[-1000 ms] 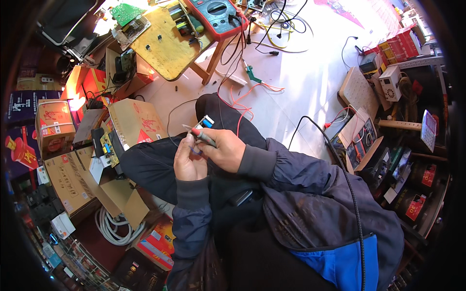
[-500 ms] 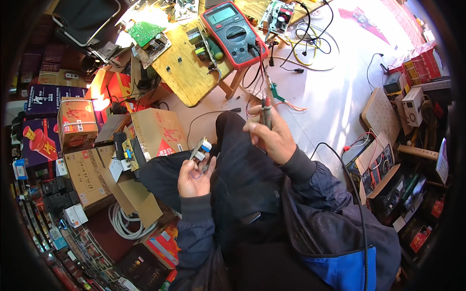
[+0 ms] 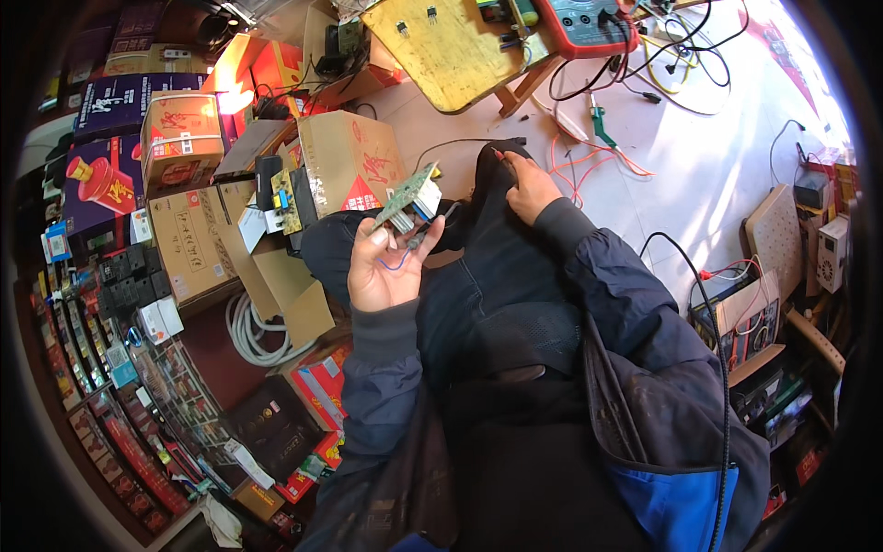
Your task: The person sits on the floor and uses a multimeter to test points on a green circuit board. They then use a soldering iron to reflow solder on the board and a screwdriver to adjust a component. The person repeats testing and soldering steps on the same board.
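Observation:
My left hand (image 3: pixel 386 265) is closed on a small circuit board (image 3: pixel 406 195), pinched by its lower edge above my left thigh. The board stands tilted, its green side toward the upper left and white and blue parts on the other side. A thin purple wire (image 3: pixel 395 265) loops by the fingers. To the right, over my knee, my right hand (image 3: pixel 533 189) is closed around the multimeter probes (image 3: pixel 502 156); a red one shows past the fingers, the rest is hidden. The red and grey multimeter (image 3: pixel 589 26) lies on the wooden stool at the top, partly cut off.
Cardboard boxes (image 3: pixel 354 164) stand to the left, one open box (image 3: pixel 299 317) near a coiled white cable (image 3: pixel 248 333). Two small black components lie on the yellow wooden stool (image 3: pixel 441 64). A green clip (image 3: pixel 600 124) with orange wires and black cables lie on the pale floor.
The view has swung down and left. My right hand has dropped with the probes toward my knee. In my left hand, the board has turned to show more of its green side.

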The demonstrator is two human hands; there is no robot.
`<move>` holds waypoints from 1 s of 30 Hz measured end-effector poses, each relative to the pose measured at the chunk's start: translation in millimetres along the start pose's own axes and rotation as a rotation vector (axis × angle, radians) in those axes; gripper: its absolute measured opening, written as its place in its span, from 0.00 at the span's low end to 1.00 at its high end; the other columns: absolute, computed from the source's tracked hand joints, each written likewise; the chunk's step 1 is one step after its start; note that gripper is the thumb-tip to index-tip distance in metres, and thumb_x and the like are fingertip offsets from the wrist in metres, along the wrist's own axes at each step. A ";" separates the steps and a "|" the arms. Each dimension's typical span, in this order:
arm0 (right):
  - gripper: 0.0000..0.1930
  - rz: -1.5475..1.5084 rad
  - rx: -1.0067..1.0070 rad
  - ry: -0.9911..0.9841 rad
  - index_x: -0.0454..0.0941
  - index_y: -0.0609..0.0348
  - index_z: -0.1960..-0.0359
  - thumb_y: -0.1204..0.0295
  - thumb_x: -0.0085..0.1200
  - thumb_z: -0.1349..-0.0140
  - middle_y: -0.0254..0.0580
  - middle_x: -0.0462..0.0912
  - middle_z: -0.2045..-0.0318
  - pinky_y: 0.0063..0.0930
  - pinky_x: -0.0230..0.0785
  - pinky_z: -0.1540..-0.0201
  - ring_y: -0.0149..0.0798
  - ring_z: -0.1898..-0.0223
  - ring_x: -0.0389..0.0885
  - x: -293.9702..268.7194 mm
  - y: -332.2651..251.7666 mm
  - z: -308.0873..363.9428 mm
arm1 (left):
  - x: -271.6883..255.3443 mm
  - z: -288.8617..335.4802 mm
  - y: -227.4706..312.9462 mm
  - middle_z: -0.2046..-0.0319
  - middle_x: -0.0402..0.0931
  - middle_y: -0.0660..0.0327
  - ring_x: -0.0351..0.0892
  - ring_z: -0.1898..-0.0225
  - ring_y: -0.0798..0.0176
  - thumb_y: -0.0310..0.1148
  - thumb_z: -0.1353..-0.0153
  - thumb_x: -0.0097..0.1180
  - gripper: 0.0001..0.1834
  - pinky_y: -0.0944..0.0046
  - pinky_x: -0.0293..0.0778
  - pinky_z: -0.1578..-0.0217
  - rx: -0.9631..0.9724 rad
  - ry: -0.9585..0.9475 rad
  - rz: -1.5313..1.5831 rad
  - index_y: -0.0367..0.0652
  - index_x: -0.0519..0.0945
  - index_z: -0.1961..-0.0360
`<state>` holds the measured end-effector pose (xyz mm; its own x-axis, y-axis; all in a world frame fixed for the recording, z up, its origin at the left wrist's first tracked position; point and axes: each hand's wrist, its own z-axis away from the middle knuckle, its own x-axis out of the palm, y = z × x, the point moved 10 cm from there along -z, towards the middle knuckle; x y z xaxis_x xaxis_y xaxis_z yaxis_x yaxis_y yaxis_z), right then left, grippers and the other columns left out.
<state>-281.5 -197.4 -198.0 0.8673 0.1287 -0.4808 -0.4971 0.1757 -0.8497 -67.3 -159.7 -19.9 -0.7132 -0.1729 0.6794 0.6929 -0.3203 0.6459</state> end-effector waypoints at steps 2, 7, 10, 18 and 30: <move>0.31 0.048 -0.028 -0.077 0.68 0.59 0.32 0.79 0.48 0.42 0.65 0.76 0.42 0.48 0.71 0.37 0.65 0.42 0.78 10.2 -7.5 -5.9 | 7.5 -6.2 0.7 0.54 0.84 0.52 0.81 0.43 0.47 0.29 0.36 0.58 0.05 0.28 0.69 0.34 -0.019 -0.023 0.070 0.40 0.77 0.69; 0.29 0.229 -0.067 -0.187 0.72 0.57 0.34 0.79 0.50 0.40 0.55 0.80 0.50 0.44 0.75 0.43 0.58 0.46 0.80 44.0 -24.1 -12.5 | 22.7 -3.7 38.1 0.50 0.83 0.49 0.79 0.40 0.45 0.28 0.36 0.57 0.06 0.28 0.68 0.33 0.015 -0.012 0.047 0.38 0.76 0.69; 0.24 0.457 -0.140 -0.259 0.79 0.57 0.41 0.74 0.55 0.42 0.48 0.82 0.55 0.44 0.75 0.46 0.52 0.49 0.81 62.1 -29.6 -11.7 | 24.1 9.9 92.1 0.47 0.83 0.47 0.79 0.38 0.43 0.30 0.36 0.55 0.07 0.25 0.67 0.35 0.133 0.047 -0.053 0.40 0.76 0.70; 0.16 0.322 -0.469 -0.052 0.84 0.60 0.56 0.69 0.59 0.45 0.49 0.84 0.54 0.44 0.69 0.38 0.51 0.45 0.79 12.7 -73.8 19.6 | 21.1 23.6 125.3 0.54 0.85 0.49 0.81 0.40 0.42 0.30 0.36 0.58 0.07 0.23 0.66 0.35 0.215 0.047 -0.061 0.40 0.76 0.69; 0.26 0.056 0.526 0.442 0.81 0.61 0.42 0.66 0.61 0.43 0.61 0.86 0.52 0.40 0.75 0.43 0.56 0.49 0.85 -132.4 280.8 -20.3 | -22.7 6.2 78.1 0.46 0.81 0.42 0.79 0.42 0.45 0.29 0.36 0.59 0.11 0.31 0.66 0.32 0.072 0.126 -0.004 0.38 0.72 0.74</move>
<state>-535.4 -184.9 -377.3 0.7136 -0.2390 -0.6585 -0.3904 0.6448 -0.6571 3.7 -175.0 17.3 -0.7201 -0.2892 0.6307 0.6930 -0.2547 0.6745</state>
